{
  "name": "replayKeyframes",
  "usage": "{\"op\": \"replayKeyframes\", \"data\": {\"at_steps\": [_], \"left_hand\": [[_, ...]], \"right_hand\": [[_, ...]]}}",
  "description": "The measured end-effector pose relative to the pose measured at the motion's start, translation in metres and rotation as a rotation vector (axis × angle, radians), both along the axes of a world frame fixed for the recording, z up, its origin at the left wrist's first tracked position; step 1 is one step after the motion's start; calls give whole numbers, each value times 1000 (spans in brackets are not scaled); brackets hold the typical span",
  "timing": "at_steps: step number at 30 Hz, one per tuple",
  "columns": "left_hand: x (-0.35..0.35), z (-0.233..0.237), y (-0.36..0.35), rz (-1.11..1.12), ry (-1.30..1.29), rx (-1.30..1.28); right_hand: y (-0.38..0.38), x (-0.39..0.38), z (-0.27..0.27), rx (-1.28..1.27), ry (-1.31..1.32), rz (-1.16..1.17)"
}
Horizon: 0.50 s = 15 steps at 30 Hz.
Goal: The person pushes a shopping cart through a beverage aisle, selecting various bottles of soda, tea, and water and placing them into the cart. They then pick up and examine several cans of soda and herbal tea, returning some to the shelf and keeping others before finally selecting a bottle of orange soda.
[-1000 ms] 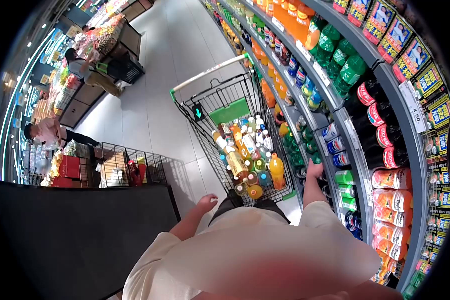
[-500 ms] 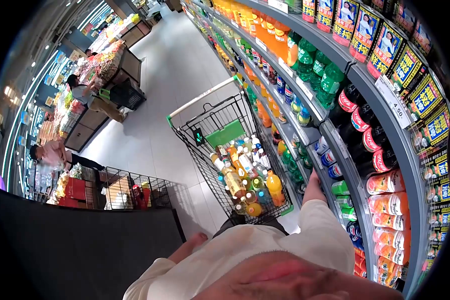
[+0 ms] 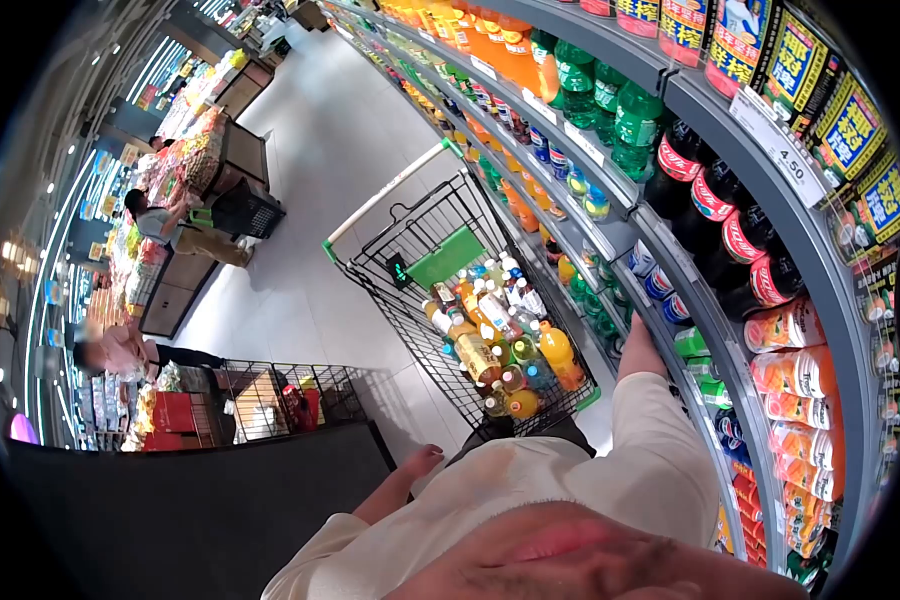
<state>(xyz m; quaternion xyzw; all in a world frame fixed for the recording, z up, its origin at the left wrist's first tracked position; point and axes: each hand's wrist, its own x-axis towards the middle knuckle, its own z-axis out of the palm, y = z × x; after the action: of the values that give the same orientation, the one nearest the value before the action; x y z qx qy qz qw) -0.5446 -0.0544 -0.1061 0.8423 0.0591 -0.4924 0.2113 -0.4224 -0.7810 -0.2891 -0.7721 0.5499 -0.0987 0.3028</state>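
Extended farther from the shirt than before, the left hand is empty, fingers loosely curled. Centre: assorted bottles inside the shopping cart. Right: the right hand at the shelving, finger grip indiscernible.

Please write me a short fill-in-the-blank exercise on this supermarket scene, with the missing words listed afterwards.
The loose bottles lie piled ____ the shopping cart.
The flat panel near the cart's handle is coloured ____.
The hand reaching to the shelves is the person's ____ one.
The large price tag at the upper right reads ____.

Missing words, in order: inside; green; right; 4.50
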Motion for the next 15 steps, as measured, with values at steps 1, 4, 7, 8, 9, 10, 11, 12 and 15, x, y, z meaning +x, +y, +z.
{"op": "replayKeyframes", "data": {"at_steps": [1, 4, 7, 8, 9, 10, 11, 12, 15], "left_hand": [[3, 5, -6, 13, 5, -12], [11, 14, -18, 36, 6, -48], [17, 10, -16, 22, -19, -64], [19, 6, -13, 17, -25, -67], [21, 2, -11, 13, -31, -74], [23, 2, -10, -5, -45, -72], [25, 4, -10, -22, -58, -72], [26, 4, -8, -38, -71, -71], [27, -21, 8, 2, -77, -71]], "right_hand": [[5, -1, 6, 12, -1, 7], [35, -6, 25, 67, -36, -38], [98, -19, 34, -12, -400, -250], [125, -33, 35, 46, -277, -207], [154, -52, 50, 179, -336, -158], [184, -76, 64, 113, -253, 18], [210, -96, 84, 225, -190, 45], [233, -113, 93, 219, -12, 82], [265, -156, 134, 86, -32, 200]]}}
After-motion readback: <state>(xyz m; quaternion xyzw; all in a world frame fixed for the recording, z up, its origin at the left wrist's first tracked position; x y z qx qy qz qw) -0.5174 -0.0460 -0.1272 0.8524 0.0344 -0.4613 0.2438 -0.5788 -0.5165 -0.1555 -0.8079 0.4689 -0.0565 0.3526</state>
